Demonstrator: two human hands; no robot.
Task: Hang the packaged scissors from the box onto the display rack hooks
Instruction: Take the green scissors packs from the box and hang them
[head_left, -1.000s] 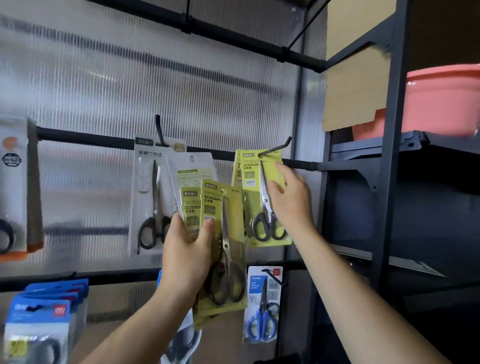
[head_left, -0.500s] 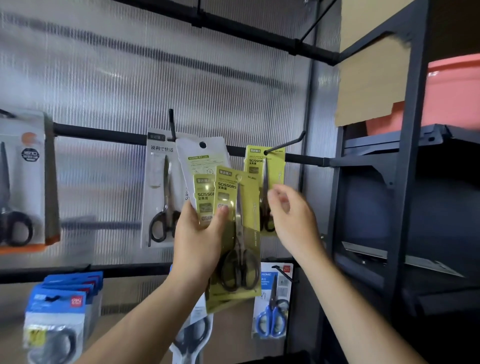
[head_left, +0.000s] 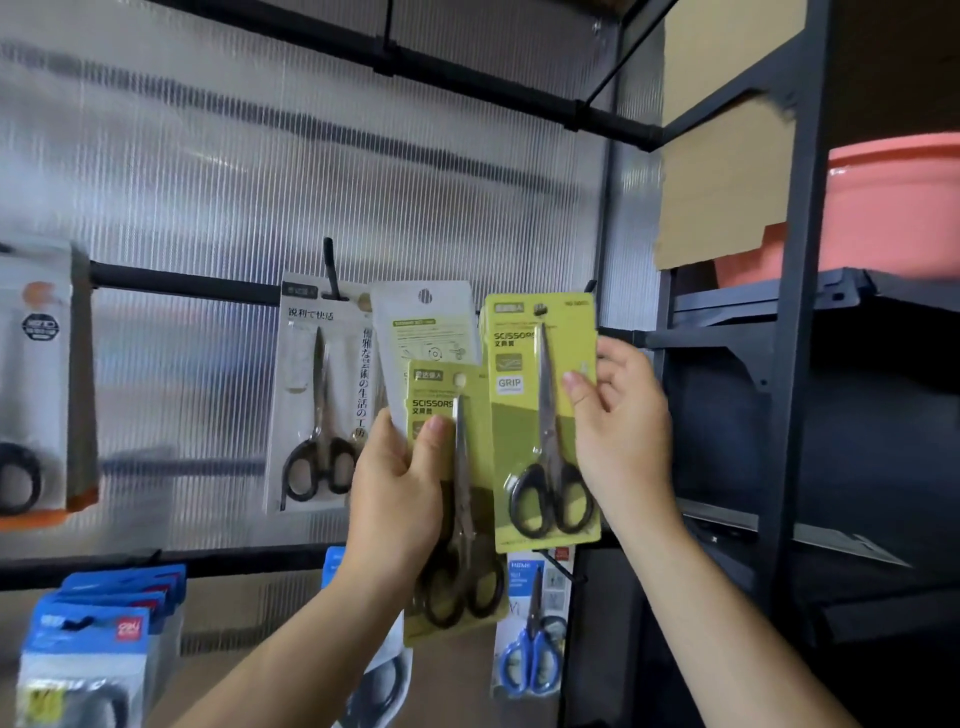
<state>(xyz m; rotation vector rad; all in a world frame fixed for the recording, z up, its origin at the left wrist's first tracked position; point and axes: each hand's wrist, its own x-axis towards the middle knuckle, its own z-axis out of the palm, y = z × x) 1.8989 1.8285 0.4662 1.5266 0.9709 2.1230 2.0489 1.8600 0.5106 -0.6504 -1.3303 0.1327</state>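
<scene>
Your left hand (head_left: 395, 499) grips a fanned stack (head_left: 475, 441) of glossy green card packs, thumb across the front; your right hand (head_left: 623, 441) pinches one pack (head_left: 519, 431) by its right edge, top at the rail (head_left: 182, 280); black shelf post (head_left: 800, 364) close on the right; ribbed translucent panel (head_left: 208, 182) behind.

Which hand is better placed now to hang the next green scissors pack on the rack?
Right. The right hand pinches one green pack with its top hole up at the level of the rail. The left hand is lower and grips the spare packs.
</scene>
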